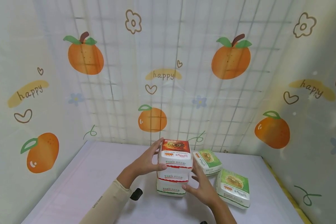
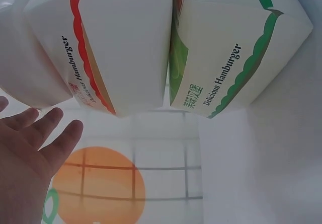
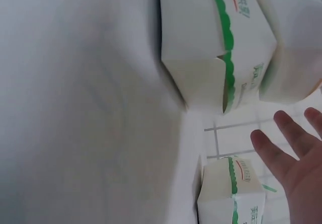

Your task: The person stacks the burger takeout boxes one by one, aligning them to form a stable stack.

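Note:
Three burger boxes stand in a stack in the head view. The top box [image 1: 175,152] has a red lid with a burger picture, the middle box [image 1: 173,177] a red scalloped edge, and the bottom box [image 1: 170,189] a green one. My left hand [image 1: 144,160] is at the top box's left side, thumb against its front, fingers extended along its left and back. On the right, my right hand [image 1: 203,188] spreads around the stack, thumb near the bottom box's front right corner. Its fingers look straight in the right wrist view; their contact is partly hidden.
Two green-lidded burger boxes lie right of the stack: a farther box [image 1: 207,161] and a nearer box [image 1: 233,188]. The white table [image 1: 100,168] meets a printed curtain [image 1: 123,118] with a wire grid behind it.

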`<state>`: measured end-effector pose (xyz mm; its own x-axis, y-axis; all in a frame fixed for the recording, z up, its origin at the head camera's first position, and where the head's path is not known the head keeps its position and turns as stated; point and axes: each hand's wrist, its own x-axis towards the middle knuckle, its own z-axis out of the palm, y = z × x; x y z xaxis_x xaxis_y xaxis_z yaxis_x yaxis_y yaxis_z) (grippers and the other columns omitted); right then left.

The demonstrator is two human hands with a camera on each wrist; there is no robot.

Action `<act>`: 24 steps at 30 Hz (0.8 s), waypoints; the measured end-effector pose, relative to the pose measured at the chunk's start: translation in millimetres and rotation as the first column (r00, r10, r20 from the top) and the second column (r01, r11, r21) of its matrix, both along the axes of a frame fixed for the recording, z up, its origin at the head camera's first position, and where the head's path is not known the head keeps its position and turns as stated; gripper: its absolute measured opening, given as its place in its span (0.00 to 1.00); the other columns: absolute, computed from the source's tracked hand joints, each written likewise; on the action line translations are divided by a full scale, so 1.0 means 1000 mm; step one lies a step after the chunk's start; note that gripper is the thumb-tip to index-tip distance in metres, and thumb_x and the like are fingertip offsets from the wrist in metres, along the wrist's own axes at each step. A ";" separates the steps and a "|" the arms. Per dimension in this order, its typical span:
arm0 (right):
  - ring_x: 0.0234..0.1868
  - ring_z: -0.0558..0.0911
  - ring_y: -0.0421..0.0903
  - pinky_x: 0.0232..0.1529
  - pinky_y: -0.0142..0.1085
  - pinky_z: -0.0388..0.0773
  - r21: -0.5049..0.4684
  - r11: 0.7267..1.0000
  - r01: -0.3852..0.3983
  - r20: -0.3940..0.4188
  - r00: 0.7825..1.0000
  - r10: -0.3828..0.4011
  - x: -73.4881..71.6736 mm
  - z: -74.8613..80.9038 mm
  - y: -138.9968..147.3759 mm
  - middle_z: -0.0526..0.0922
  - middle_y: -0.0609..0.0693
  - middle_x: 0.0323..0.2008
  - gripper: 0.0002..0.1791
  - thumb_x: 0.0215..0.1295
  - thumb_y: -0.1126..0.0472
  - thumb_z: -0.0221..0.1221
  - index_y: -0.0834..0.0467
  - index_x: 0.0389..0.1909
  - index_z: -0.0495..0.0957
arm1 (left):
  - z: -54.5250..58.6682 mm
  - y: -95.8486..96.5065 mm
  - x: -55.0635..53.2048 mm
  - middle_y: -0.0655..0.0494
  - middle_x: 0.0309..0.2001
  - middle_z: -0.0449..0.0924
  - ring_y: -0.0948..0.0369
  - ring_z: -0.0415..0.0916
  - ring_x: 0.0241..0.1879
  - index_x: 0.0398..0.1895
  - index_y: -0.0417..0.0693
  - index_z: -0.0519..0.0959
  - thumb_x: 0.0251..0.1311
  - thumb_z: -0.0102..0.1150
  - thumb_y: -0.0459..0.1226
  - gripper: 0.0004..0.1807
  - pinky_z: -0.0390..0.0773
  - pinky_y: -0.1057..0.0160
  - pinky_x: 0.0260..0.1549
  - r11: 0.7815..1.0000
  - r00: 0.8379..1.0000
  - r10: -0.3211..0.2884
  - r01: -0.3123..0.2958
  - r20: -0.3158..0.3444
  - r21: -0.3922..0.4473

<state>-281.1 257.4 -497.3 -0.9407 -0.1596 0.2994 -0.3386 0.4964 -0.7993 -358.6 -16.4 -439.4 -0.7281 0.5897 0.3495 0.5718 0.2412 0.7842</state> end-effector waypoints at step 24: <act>0.59 0.74 0.60 0.52 0.49 0.76 -0.005 0.989 0.151 -0.123 0.981 -0.150 0.004 -0.029 0.064 0.66 0.60 0.67 0.55 0.51 0.62 0.73 0.56 0.76 0.51 | -0.004 0.003 0.012 0.58 0.74 0.52 0.49 0.60 0.67 0.75 0.77 0.45 0.49 0.67 0.60 0.53 0.69 0.39 0.55 0.991 0.992 0.120 -0.118 -0.028 0.060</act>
<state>-276.7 321.3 -526.4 -0.9104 -0.0202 0.4132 -0.3547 0.5524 -0.7543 -346.5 -13.4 -442.9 -0.7797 0.4779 0.4046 0.5667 0.2637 0.7806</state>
